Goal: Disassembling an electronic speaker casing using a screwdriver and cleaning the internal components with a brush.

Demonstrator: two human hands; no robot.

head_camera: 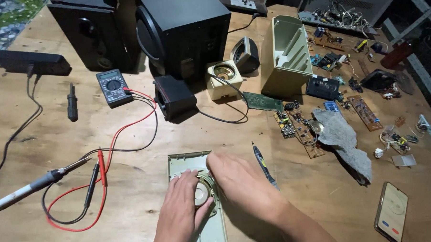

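Your left hand [182, 208] lies flat over the round speaker driver [202, 193] seated in the pale green speaker panel [190, 161], fingers spread across its cone and curled round its near edge. Your right hand [236, 180] comes in from the right and presses down on the driver's far right rim, fingers bent under so that I cannot tell whether they pinch anything. The two hands touch over the driver, and the panel lies flat on the wooden table [132, 195] directly under them.

Just right of your right hand lies a small screwdriver [265, 166] with a dark handle. Farther right sits a grey scrap of cloth [342, 138], with brown circuit boards [301, 127] beside it, and a phone [391, 211] lies near the table's front edge.

To the left of your left hand the red and black probe leads [100, 172] loop across the table, and a soldering iron [31, 185] lies beyond them. The leads run up to a digital multimeter [114, 87], well ahead of your hands.

Ahead of both hands stand a small black speaker box [174, 96], a cream speaker unit [223, 78], a large black subwoofer [188, 31] and an empty pale green housing [285, 56].
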